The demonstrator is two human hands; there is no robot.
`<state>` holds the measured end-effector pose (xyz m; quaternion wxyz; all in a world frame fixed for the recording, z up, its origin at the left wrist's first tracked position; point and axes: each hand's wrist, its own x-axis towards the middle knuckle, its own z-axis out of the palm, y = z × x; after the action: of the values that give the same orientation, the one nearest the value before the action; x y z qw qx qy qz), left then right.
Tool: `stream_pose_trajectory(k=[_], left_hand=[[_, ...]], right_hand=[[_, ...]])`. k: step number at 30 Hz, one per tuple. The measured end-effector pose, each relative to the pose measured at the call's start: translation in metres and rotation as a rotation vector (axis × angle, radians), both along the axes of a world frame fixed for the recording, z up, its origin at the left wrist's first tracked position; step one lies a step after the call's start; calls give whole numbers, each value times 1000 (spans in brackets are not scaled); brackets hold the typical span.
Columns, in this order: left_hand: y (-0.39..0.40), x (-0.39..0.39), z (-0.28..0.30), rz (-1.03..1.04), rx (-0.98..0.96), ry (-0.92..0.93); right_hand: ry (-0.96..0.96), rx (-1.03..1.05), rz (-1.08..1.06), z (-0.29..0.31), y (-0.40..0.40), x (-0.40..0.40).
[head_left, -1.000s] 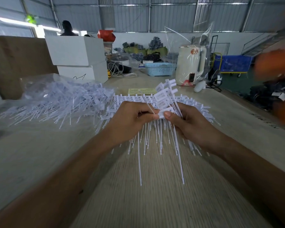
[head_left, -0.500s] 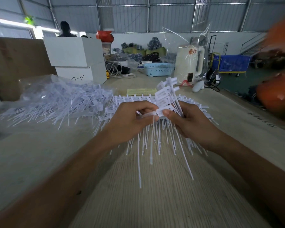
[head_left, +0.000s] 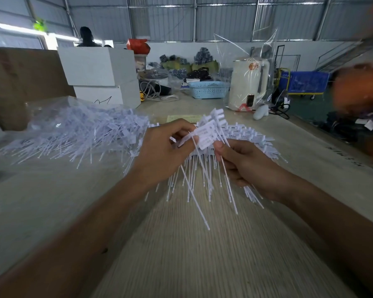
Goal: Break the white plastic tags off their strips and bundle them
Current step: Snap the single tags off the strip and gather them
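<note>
**Tags half sorted, one tag between the hands**

Much of the work remained. A large loose heap of tags lay on the tabletop at the left of the frame, partly over a clear plastic bag; whether those were finished ones cannot be told. At the centre, rows of tags on their strips stretched behind the hands, not yet broken off.

The left hand was curled, its thumb and fingers pinched on a single tag whose thin tail hung down toward the lower centre. The right hand was closed round a small bundle of tags, flat heads fanned upward above the thumb, tails splaying below.

The tags looked white, thin and springy: small rectangular heads with long, needle-like tails, likely to slip and tangle.
</note>
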<state>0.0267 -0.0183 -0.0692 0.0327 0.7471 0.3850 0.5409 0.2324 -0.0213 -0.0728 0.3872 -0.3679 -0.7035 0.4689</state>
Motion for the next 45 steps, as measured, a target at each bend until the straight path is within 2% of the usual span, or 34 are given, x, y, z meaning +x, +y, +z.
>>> stream_pose_trajectory(k=[3,5,8,13,17,20,23,25,27,32,37,42,45], left_hand=[[1,-3,2,-24,-35,97],[2,-5,3,-21,-2,188],[4,-8,2,-10,50,247],[4,-7,1,-3,26,175],[2,-4,-1,-19,-49,133],[2,-2,-2,-25,-41,149],[2,-1,-2,-32,-5,163],[2,0,-2,-16,13,158],[3,0,0,-12,25,166],[0,2,1,14,47,200],[-5,2,4,50,91,85],[-6,4,4,37,198,175],[-2,4,1,75,164,280]], right_hand=[[-99,104,-85,0,3,1],[-210,199,-147,0,5,4],[-275,243,-192,-2,7,6],[-157,152,-200,1,8,8],[-187,144,-210,-4,8,5],[-243,179,-177,-7,6,1],[-131,77,-98,-8,1,-2],[-120,79,-86,-7,-1,-3],[-135,105,-119,-6,0,-4],[-29,57,-252,-6,5,-4],[28,11,-283,-7,7,0],[-33,47,-160,-10,0,-7],[-30,57,-125,-11,-2,-12]])
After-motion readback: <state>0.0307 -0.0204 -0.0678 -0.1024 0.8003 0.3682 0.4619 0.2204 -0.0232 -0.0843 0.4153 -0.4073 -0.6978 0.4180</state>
